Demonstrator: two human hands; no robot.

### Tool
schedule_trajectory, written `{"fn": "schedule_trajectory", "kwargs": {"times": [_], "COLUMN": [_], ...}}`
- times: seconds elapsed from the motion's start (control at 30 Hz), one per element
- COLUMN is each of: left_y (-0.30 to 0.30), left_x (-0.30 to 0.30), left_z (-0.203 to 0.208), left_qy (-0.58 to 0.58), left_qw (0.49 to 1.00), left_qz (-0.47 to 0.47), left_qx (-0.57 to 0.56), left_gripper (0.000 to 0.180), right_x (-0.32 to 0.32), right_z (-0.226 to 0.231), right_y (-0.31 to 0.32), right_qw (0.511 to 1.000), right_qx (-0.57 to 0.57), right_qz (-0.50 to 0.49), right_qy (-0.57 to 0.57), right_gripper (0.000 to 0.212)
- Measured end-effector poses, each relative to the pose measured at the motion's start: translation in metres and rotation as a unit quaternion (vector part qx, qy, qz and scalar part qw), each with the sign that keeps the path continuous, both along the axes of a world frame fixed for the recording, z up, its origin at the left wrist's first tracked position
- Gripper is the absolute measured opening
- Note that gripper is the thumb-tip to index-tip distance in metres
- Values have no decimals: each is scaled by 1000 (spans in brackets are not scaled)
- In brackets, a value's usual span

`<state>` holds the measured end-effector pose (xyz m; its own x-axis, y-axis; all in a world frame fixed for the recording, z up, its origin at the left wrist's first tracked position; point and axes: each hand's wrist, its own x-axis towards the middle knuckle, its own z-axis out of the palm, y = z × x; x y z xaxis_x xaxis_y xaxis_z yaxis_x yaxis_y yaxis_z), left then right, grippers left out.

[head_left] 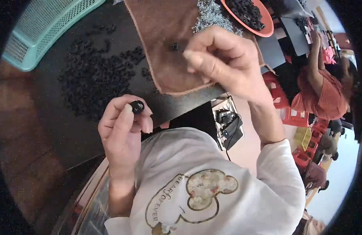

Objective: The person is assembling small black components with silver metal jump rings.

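Between the thumb and fingers of my left hand (122,127) is a small black cylindrical part (137,106), held just off the table's near edge. My right hand (228,60) hovers over the brown cloth (165,66), its thumb and index fingertip brought together in a pinch. Whatever the pinch holds, if anything, is too small to make out. A single small black piece (174,46) lies on the cloth beside the right fingertips. Beyond that hand is a heap of small shiny metal pieces (212,17).
Many small black parts (97,78) are spread over the dark table (52,113) on the left. A green plastic basket (30,47) stands at the far left. An orange bowl (270,27) of black pieces sits at the far right. Other people (322,94) and red crates are farther right.
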<state>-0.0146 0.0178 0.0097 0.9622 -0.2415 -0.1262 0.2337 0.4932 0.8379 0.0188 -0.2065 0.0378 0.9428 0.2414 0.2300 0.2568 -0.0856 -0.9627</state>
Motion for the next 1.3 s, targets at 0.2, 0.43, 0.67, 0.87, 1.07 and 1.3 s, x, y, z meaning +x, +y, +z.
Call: {"fn": "schedule_trajectory", "kwargs": {"times": [0.2, 0.43, 0.67, 0.87, 1.07, 1.3], "left_y": [4, 6, 7, 5, 2, 0], "left_x": [1, 4, 4, 5, 5, 5], "left_z": [-4, -7, -9, -11, -9, -4], "left_qy": [-17, -6, -14, 5, 2, 8], "left_qw": [999, 998, 998, 999, 1000, 1000], "left_qz": [-25, -25, -20, -3, 1, -4], "left_qx": [-39, -57, -53, -32, -21, -4], "left_gripper": [20, 20, 21, 21, 22, 21], "right_x": [27, 44, 49, 48, 44, 40], "right_z": [-8, -13, -21, -20, -18, -14], "right_y": [-24, -24, -16, -12, -9, -7], "right_qw": [929, 861, 841, 841, 849, 869], "right_qx": [-299, -446, -487, -486, -476, -458], "right_qz": [-31, -36, -27, -15, 0, 20], "right_qy": [-218, -241, -235, -238, -227, -187], "right_gripper": [12, 11, 12, 13, 17, 18]}}
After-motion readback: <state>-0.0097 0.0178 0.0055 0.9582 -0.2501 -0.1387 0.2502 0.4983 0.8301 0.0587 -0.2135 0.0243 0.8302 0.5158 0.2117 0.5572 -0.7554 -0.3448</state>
